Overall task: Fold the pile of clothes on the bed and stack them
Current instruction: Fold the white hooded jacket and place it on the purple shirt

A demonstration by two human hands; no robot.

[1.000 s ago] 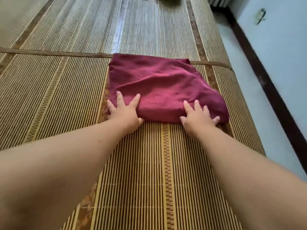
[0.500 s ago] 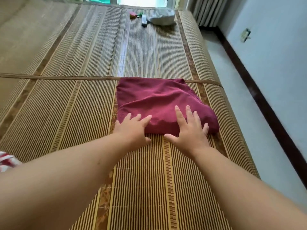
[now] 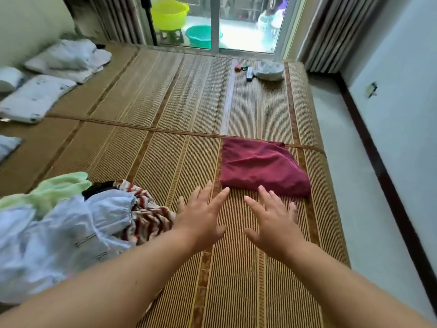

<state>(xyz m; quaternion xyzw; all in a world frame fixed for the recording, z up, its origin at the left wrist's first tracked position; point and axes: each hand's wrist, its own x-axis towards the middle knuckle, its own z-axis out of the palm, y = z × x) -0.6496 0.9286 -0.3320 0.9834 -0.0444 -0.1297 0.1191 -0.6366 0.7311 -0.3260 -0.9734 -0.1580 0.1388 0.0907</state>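
Folded maroon garment (image 3: 262,166) is lying with long axis running left-right; left hand (image 3: 201,216) and right hand (image 3: 272,218) are hovering just short of it, fingers spread, gripping nothing

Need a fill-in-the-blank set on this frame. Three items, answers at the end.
1. The folded garment on the bamboo mat is dark ____.
2. The left hand and the right hand are both ____ and hold nothing.
3. The unfolded pile lies on the person's ____ side.

Missing words: red; open; left.
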